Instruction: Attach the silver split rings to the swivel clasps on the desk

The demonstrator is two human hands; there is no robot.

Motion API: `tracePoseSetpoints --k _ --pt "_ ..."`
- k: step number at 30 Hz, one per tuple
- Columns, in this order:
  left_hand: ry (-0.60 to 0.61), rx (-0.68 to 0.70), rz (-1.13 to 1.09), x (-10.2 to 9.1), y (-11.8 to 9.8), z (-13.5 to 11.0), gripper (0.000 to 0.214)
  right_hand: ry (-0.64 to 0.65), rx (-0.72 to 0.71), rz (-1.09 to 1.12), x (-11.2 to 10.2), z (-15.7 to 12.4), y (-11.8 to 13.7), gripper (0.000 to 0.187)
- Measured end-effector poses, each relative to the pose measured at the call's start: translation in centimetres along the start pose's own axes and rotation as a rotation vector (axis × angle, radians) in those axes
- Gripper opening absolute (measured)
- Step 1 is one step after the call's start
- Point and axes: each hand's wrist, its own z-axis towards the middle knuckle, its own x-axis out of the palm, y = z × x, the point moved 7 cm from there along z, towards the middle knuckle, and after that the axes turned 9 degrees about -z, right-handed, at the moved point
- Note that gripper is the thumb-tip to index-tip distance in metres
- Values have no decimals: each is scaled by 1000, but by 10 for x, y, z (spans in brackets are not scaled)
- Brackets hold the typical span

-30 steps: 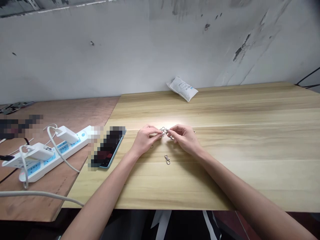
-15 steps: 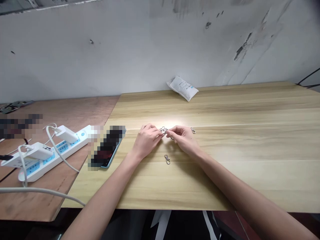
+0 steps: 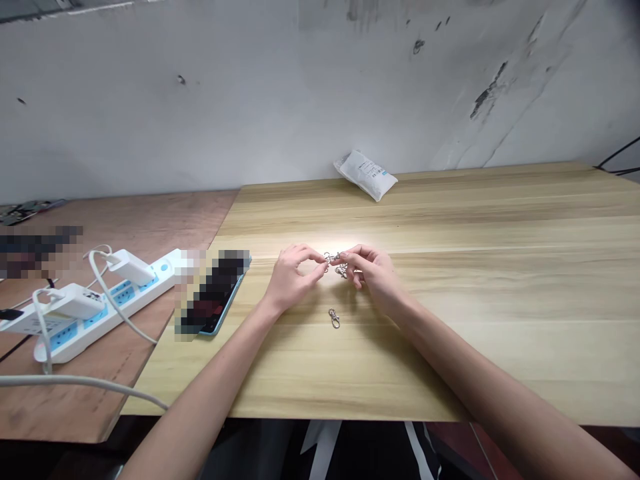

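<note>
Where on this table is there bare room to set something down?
The widest bare part of the table lies right of the right hand, toward its right end. A second strip runs behind both hands, before the white packet. It is crowded between the right hand and left hand, around the clasps, and by the phone. One more clasp lies just in front.
</note>
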Motion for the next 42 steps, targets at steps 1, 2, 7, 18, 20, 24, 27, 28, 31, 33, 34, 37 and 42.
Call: tracePoseSetpoints --k 1,2,7,18,20,24,27,28,31,33,34,37,42 --pt "-24 -9 -56 -2 1 0 4 6 9 18 0 0 -1 26" --pt "-42 -16 -101 -4 1 1 5 10 19 30 0 0 -1 26" --pt "-36 23 -1 -3 1 0 6 9 33 33 -1 0 -3 27" --pt "42 390 702 20 -27 -9 16 -64 35 -149 2 0 -7 28" --pt "47 407 750 23 -29 -10 19 -66 33 -145 3 0 -8 29" --pt "74 376 770 27 -28 -11 24 -51 10 -156 5 -1 -9 30" --pt "102 318 708 27 -25 -11 22 -35 -25 -214 8 -2 -6 29" --pt "110 297 676 26 -24 -11 20 -31 -51 -242 9 -3 -4 29" --pt "94 217 571 21 -19 -10 13 -27 -117 -276 11 -5 3 27" --pt "53 159 498 16 -17 -9 10 -21 -105 -238 10 -6 5 28" --pt "31 134 461 14 -15 -8 11 -15 -87 -205 10 -5 4 29" --pt "-29 85 349 9 -14 -7 14 4 -43 -92 9 -4 2 31" --pt "-110 38 156 1 -15 -6 15 38 -12 36 8 -2 -1 28"
